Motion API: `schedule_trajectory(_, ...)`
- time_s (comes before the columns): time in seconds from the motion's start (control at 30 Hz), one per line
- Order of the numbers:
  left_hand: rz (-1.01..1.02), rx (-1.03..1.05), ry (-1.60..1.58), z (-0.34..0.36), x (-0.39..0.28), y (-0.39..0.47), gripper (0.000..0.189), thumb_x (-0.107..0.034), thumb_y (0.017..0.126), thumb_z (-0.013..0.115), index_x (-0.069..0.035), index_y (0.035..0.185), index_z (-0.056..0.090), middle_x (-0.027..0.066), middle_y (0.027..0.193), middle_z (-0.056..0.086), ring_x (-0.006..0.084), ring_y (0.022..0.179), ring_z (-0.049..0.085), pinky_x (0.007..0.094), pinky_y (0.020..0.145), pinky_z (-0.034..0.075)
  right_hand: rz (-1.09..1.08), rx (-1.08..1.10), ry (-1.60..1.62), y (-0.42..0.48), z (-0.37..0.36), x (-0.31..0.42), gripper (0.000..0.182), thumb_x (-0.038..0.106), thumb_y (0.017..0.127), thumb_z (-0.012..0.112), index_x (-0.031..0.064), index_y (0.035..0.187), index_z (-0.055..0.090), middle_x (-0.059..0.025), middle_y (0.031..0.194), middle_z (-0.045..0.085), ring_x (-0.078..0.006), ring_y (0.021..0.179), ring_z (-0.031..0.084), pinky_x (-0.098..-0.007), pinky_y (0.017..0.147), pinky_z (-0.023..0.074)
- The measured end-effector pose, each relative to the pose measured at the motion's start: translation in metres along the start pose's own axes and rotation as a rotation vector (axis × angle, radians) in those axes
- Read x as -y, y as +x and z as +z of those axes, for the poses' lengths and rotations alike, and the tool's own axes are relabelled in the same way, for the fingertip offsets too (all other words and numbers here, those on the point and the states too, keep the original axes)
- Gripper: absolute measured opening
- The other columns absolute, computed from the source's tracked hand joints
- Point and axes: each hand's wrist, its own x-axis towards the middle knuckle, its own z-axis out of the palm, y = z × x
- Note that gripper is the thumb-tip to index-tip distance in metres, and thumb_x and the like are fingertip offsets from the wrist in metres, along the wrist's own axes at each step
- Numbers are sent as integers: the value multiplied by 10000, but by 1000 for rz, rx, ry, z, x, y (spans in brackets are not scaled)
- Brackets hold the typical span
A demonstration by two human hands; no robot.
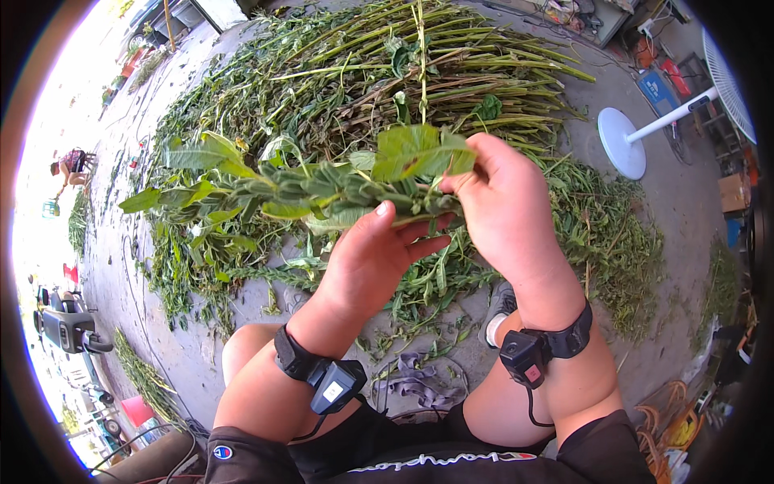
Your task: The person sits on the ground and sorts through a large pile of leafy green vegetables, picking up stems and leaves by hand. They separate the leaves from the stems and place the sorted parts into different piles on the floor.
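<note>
A leafy green stalk set with plump seed pods, apparently sesame [326, 190], lies crosswise in front of me above the floor. My left hand [372, 260] supports it from below, thumb on the near side and fingers passing behind and under it. At its right end, my right hand [508, 206] has thumb and forefinger closed at the base of a broad green leaf [411, 157]. Its other fingers are curled and partly hidden. Cut leaves and stems [435, 278] are scattered on the concrete below both hands.
Beyond my hands lies a large heap of cut stalks [363, 85], butt ends to the right. A white standing fan [623, 142] is at right. Grey cloth [423, 381] lies between my legs. At far left are a person [72, 166] and a scooter [66, 330]; cut stalks [142, 375] lie lower left.
</note>
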Motion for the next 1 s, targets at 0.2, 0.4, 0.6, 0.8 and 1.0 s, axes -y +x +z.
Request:
schedule_trajectory(0.2,-6,-142,121,-6,1,3,451,-206,932,462,-21,1335,545,165,1287,627,340,1178,604,581,1063,453,52,-13,27,16,-24,-17,356,283,945,715,-1,1143,628,-88,861,702,-160,778,670,-315,726,529)
schedule_trajectory(0.4,2,-124,187,-3,-7,0,486,-105,896,419,8,1358,519,161,1322,602,359,1196,611,568,1040,483,18,625,-232,3,-51,-14,870,282,807,829,110,1523,367,-230,1296,617,-294,1170,627,-377,980,510)
schedule_trajectory(0.6,-24,-306,469,7,-5,-2,516,-150,913,390,12,1398,459,196,1289,622,368,1178,622,520,1003,491,-6,663,-440,1,-50,-21,360,203,786,791,-8,1023,622,-238,857,654,-438,830,639,-457,710,509)
schedule_trajectory(0.8,-423,-343,543,11,19,-5,348,-216,976,352,3,1171,540,205,987,693,344,906,695,461,858,556,-212,400,-483,-3,-38,-36,337,269,799,786,27,963,619,-193,819,656,-418,816,648,-486,709,515)
schedule_trajectory(1.0,-570,134,1597,28,30,-14,559,-279,890,658,50,1313,496,232,1146,679,338,1070,675,428,976,525,-188,377,-469,5,-30,-38,329,248,781,795,29,960,626,-182,832,667,-397,810,661,-488,691,514)
